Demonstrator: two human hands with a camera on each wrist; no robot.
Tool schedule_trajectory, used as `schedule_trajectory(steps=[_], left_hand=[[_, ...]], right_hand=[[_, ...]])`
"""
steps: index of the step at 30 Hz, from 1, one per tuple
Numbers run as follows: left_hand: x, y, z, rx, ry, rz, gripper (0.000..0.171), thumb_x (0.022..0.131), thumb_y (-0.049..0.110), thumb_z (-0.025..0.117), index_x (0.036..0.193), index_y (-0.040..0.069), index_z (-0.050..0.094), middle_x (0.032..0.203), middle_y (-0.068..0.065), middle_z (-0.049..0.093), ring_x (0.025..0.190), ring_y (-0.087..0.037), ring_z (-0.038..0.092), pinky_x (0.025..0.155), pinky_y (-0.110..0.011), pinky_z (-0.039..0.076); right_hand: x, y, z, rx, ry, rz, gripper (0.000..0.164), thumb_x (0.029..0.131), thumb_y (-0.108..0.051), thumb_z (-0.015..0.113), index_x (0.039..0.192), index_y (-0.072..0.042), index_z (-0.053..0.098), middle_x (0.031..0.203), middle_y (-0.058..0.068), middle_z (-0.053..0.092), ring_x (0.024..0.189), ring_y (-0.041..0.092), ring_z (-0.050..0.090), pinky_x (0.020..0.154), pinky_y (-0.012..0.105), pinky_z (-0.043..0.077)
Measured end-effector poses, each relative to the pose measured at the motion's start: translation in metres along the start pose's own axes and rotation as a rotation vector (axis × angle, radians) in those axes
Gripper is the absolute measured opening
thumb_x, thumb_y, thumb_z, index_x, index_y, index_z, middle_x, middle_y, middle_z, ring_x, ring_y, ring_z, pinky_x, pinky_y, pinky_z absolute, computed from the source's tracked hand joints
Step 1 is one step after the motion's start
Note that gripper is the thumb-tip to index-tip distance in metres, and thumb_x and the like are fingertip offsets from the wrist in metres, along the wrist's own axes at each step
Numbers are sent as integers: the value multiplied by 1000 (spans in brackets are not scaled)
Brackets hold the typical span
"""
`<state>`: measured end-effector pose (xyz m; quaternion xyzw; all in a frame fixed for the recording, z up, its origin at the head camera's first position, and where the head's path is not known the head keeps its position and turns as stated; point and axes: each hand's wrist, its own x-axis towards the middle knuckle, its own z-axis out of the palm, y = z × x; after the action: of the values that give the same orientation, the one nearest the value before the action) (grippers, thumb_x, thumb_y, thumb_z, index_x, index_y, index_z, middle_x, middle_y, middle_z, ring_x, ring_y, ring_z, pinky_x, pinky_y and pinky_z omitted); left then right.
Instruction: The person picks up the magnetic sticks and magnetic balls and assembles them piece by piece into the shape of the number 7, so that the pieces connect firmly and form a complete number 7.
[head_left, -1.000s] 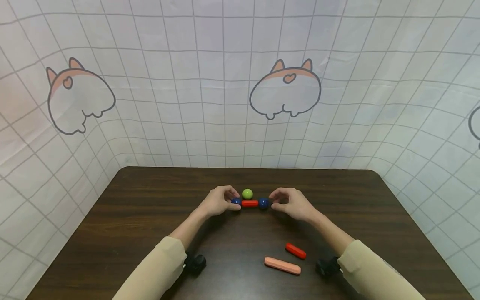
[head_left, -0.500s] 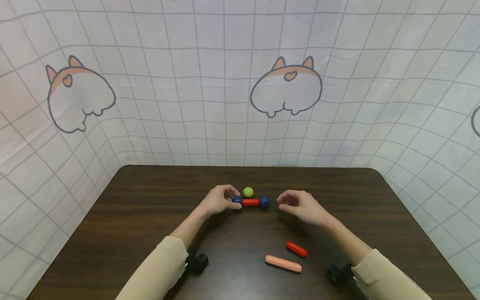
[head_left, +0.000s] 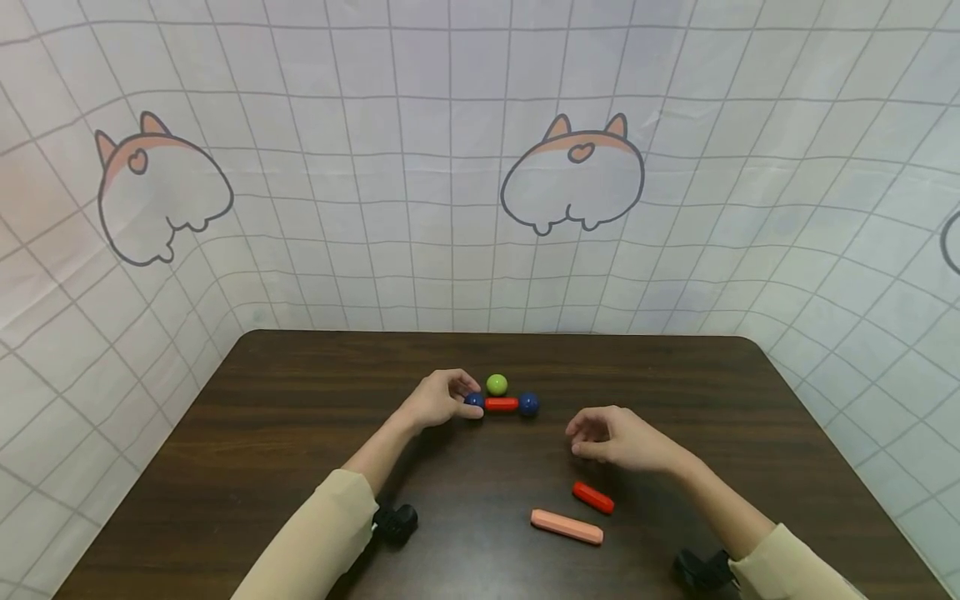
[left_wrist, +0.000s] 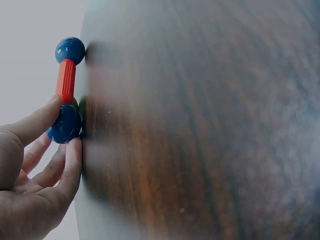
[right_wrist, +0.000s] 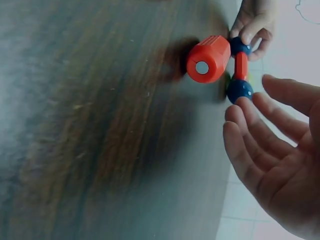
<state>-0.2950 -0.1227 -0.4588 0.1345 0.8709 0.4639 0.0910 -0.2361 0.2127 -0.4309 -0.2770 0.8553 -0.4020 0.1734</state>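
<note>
My left hand pinches a dark blue ball between thumb and fingers on the dark table. A short red magnetic rod runs from this ball to a second blue ball, making a dumbbell shape. Just behind the rod is a green ball, mostly hidden in the left wrist view. My right hand holds nothing, fingers loosely bent, to the right of the dumbbell. Nearest to it lies a loose red rod, whose end shows a round silver magnet in the right wrist view.
In front of the loose red rod lies a longer salmon-coloured rod. The brown wood-grain table ends at a white grid-patterned curtain behind and at both sides.
My right hand has drawn back from the right blue ball, moving right and toward the front, near the loose red rod. My left hand stays on its ball.
</note>
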Motion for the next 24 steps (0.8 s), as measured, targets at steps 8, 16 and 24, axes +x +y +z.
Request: schedule_trajectory(steps=[8, 16, 24], left_hand=[[-1, 1, 0, -10, 7, -6, 29, 83, 14, 88, 107, 10, 72, 104, -4, 68, 93, -21, 61, 82, -37, 51], [1, -1, 0, -9, 12, -3, 29, 82, 13, 89, 106, 10, 72, 103, -5, 68, 92, -20, 60, 81, -37, 52], [1, 0, -1, -14, 3, -2, 29, 83, 14, 88, 106, 9, 72, 103, -5, 67, 93, -21, 60, 83, -38, 52]], right_hand=[[-13, -1, 2, 81, -77, 38, 26, 99, -13, 70, 120, 1, 64, 95, 6, 67, 80, 26, 64, 63, 38, 56], [-22, 0, 5, 82, -122, 42, 31, 93, -16, 78, 115, 1, 64, 93, 8, 62, 75, 21, 60, 60, 33, 55], [-25, 6, 9, 24, -117, 11, 34, 88, -18, 83, 113, -3, 66, 95, 7, 64, 82, 18, 60, 70, 28, 51]])
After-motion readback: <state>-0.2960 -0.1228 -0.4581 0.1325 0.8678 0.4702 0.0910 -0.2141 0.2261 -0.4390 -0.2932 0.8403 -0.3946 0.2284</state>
